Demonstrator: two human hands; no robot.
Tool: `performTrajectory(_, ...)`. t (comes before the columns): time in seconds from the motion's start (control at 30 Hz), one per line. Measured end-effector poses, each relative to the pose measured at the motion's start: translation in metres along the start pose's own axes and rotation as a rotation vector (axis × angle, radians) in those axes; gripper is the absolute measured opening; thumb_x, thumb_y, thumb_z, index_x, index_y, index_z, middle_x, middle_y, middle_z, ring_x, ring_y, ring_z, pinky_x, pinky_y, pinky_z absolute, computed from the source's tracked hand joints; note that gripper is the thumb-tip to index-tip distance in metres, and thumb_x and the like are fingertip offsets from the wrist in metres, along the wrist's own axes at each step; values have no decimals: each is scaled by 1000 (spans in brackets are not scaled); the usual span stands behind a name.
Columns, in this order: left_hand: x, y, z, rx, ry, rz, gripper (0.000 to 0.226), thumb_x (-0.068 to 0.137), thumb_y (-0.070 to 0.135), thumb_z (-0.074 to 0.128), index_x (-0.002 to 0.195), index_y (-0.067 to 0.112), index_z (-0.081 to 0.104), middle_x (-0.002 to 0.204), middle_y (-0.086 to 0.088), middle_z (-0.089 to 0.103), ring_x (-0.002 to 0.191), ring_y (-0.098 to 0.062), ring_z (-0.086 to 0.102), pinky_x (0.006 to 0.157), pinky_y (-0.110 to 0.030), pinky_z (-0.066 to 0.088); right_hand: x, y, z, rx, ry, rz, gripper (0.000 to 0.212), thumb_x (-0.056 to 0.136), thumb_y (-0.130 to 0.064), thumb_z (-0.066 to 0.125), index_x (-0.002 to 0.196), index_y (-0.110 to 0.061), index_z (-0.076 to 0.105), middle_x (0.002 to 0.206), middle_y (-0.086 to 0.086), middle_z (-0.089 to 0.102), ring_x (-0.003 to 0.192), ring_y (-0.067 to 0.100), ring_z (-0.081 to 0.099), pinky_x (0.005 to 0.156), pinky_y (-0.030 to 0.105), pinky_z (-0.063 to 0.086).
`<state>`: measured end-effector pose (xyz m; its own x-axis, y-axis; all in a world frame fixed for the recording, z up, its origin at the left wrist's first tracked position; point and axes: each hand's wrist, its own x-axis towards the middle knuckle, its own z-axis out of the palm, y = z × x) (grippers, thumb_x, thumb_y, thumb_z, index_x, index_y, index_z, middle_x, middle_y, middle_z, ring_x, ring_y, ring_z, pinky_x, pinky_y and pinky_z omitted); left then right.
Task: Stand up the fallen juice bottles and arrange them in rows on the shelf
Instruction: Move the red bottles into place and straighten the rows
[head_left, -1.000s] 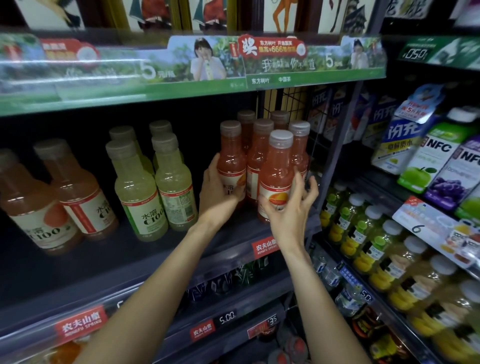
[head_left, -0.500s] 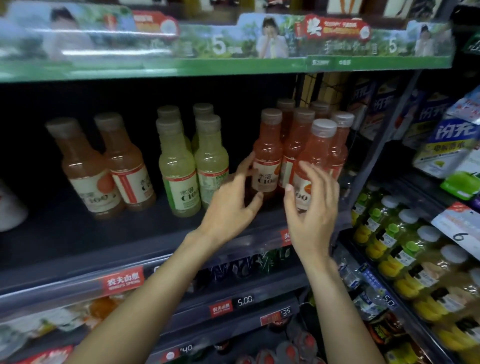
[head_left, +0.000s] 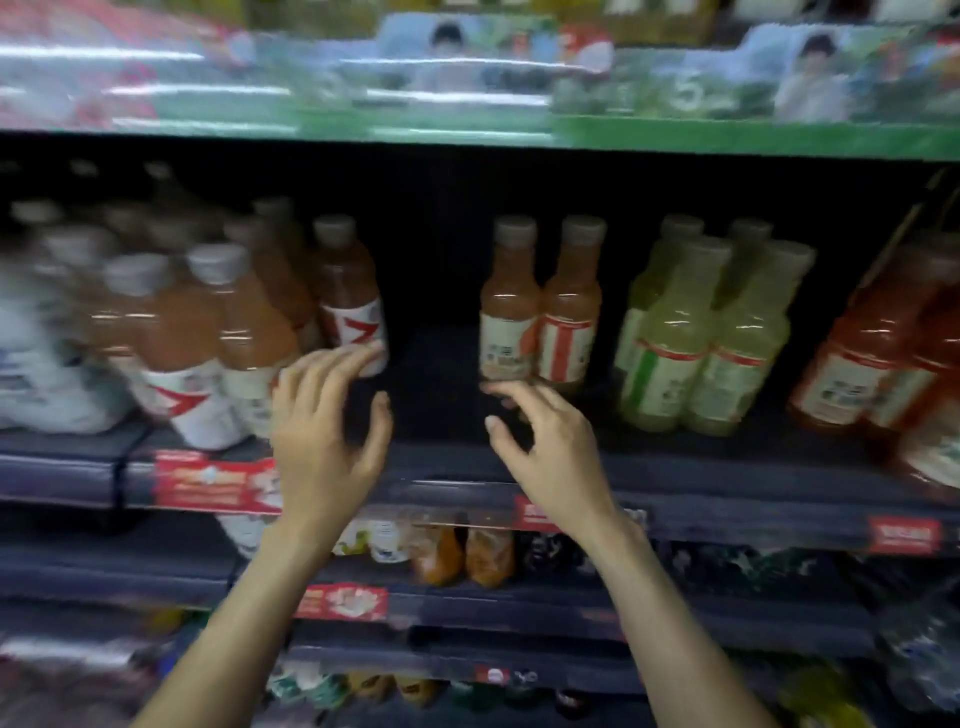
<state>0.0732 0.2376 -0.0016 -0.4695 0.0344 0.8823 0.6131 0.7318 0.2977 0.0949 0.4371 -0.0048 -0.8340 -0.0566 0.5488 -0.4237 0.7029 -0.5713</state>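
Dim, dark shelf interior; heavy motion blur, worst at the left of the frame; glare streaks across the upper left banner (head_left: 467, 93).

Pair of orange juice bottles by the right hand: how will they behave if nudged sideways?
The orange juice bottles look filled to the neck, so probably heavy for their size. They are tall and narrow, so a push up high would likely tip rather than slide them. The smooth plastic may be slippery. The right hand hovers open just below them.
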Motion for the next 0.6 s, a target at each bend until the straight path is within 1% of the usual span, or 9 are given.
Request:
performTrajectory(0.1,-4,-46,-29,113,135,-148,45,84,15,63,126,1,53,130,-22,50,121,-32,44,110,-31,24,24,-30,43,112,-50,-30,37,89,-22,60,125,-19,56,123,-2,56,115,9,50,97,20,40)
performTrajectory(0.17,-7,-67,-40,117,177,-266,56,83,21,65,132,4,45,135,-22,43,126,-31,38,110,-34,26,44,-46,66,129,-67,-61,45,88,-23,63,130,-16,51,131,1,49,123,11,44,102,13,30)
performTrajectory(0.23,-7,-80,-42,101,152,-348,64,84,27,66,138,8,38,140,-19,38,129,-29,34,110,-32,25,62,-63,82,183,-111,-64,53,87,-25,65,136,-20,44,137,-2,44,128,7,38,104,12,28)
performTrajectory(0.3,-4,-92,-45,77,148,-384,64,85,29,65,139,7,38,140,-18,37,129,-28,33,109,-23,22,75,-82,99,262,-167,-77,62,87,-26,66,141,-25,35,142,-5,40,131,4,36,105,13,30)
performTrajectory(0.37,-1,-98,-46,61,155,-383,61,86,28,64,138,6,41,138,-20,37,127,-29,34,107,-13,19,84,-94,113,343,-202,-55,72,85,-28,68,144,-30,26,146,-5,37,132,6,37,105,18,35)
performTrajectory(0.4,1,-103,-48,63,156,-380,59,87,27,65,137,6,42,138,-21,38,126,-30,35,106,-12,19,87,-100,121,386,-208,-26,77,84,-30,69,144,-32,21,147,-4,36,132,7,38,104,21,37)
performTrajectory(0.47,5,-110,-51,70,159,-374,56,87,24,66,135,6,45,136,-22,39,126,-31,36,107,-18,23,92,-106,132,455,-197,55,86,79,-33,74,144,-36,18,147,-3,36,129,6,40,100,20,40)
performTrajectory(0.53,9,-110,-53,60,171,-327,49,88,18,65,131,3,48,134,-22,40,126,-30,37,107,-27,29,93,-108,137,442,-136,78,84,75,-36,77,141,-34,25,141,-5,43,124,4,44,96,19,43)
performTrajectory(0.6,12,-101,-51,7,164,-196,42,87,8,64,126,-1,50,129,-19,45,127,-18,38,106,-26,32,89,-104,136,395,-48,48,74,74,-38,77,135,-30,36,131,-7,53,117,6,52,94,27,49)
